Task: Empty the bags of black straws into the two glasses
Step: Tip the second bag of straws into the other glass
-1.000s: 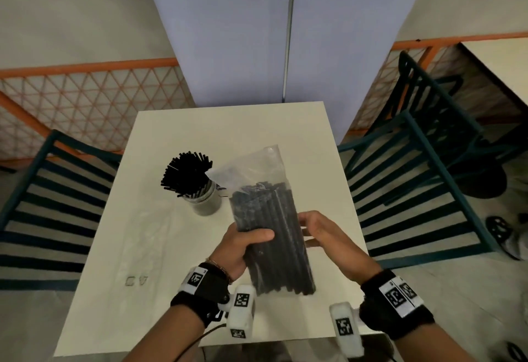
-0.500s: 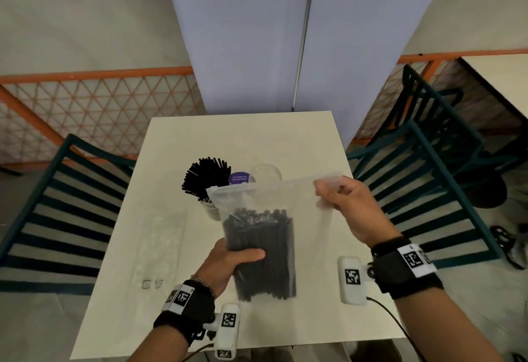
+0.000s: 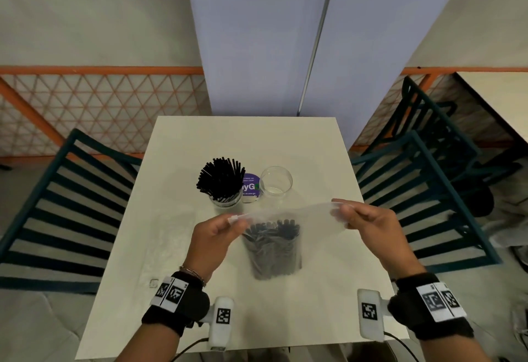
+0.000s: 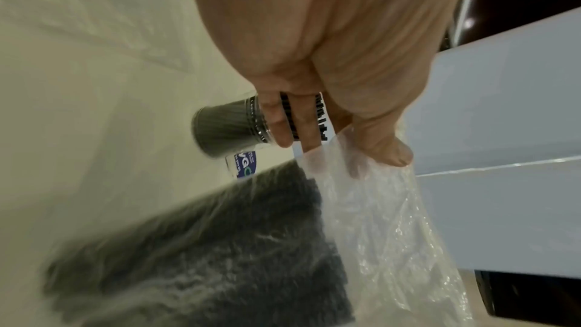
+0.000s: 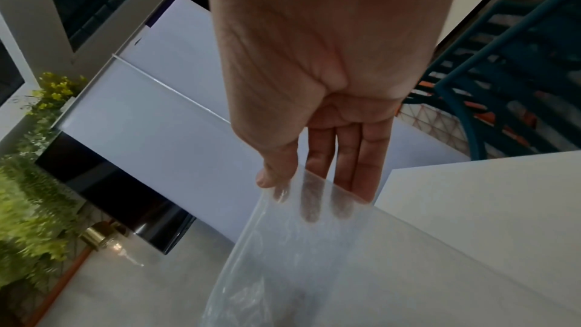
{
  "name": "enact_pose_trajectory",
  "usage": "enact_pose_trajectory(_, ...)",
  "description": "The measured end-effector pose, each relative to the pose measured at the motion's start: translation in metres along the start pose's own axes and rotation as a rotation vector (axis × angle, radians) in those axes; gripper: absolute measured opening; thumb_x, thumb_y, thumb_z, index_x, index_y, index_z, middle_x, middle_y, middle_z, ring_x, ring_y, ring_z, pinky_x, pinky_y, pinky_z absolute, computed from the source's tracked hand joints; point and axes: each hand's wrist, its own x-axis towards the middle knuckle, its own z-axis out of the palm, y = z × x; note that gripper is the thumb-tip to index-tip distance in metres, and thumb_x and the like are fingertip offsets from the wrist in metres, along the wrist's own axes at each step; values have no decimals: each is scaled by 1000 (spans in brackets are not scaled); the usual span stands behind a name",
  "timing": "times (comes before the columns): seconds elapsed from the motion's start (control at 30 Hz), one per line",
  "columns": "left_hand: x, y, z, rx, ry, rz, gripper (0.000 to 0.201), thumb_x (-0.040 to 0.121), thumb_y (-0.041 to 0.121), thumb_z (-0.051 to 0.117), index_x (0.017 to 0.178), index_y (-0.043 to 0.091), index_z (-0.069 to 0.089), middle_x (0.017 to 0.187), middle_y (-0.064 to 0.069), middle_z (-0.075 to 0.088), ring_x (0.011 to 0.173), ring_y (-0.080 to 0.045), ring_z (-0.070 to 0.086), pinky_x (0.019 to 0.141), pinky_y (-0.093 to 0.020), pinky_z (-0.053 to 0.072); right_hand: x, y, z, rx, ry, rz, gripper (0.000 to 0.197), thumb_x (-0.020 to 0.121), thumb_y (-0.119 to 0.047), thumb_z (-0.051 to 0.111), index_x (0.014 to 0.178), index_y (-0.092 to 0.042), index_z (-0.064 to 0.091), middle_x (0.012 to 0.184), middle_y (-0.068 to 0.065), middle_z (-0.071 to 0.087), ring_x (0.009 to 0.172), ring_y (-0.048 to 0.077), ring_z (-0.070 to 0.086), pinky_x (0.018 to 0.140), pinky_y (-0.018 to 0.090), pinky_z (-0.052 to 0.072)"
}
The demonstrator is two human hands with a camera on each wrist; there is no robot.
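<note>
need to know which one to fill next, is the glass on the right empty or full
Empty. The right glass is clear to its base, with no straws inside, while the left glass holds a black bundle.

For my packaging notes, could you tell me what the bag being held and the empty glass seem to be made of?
The bag looks like thin, soft, clear plastic film: it crinkles, sags and shows the black straws through it, as both hands pinch its top edge. The empty glass looks like clear, smooth glass, or possibly hard plastic: rigid round rim, table visible through it.

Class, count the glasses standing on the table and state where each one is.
2. Glass of straws stands behind the left hand; empty glass is to its right, a purple sticker between them.
</note>
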Motion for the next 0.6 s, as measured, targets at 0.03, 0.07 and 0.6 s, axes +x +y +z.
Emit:
enact_pose_trajectory(0.03, 1, 1, -1, 6, 34, 7, 14, 90, 12, 82, 104, 15, 86, 101, 0, 86, 92, -6, 77, 84, -14, 59, -3, -1, -3, -2, 2, 8, 18, 98, -27, 70, 110, -27, 83, 112, -13, 81, 110, 12, 74, 88, 26, 56)
enact_pose_trajectory(0.07, 2, 1, -2, 1, 71, 9, 13, 88, 11, 84, 101, 14, 86, 97, 0, 86, 89, -7, 78, 81, -14, 59, -5, -1, -6, -23, 5, 16, 18, 97, -28, 71, 110, -29, 83, 112, -15, 81, 112, 11, 74, 91, 27, 56)
enact_pose_trajectory(0.6, -1, 11, -5, 282, -22, 259, 15, 80, 22, 90, 90, 32, 87, 92, 12, 83, 85, -13, 79, 80, -27, 63, 4, -41, 122, -792, -297, -668, 37, 86, -53, 73, 110, -27, 79, 102, -7, 81, 96, 22, 71, 93, 44, 52)
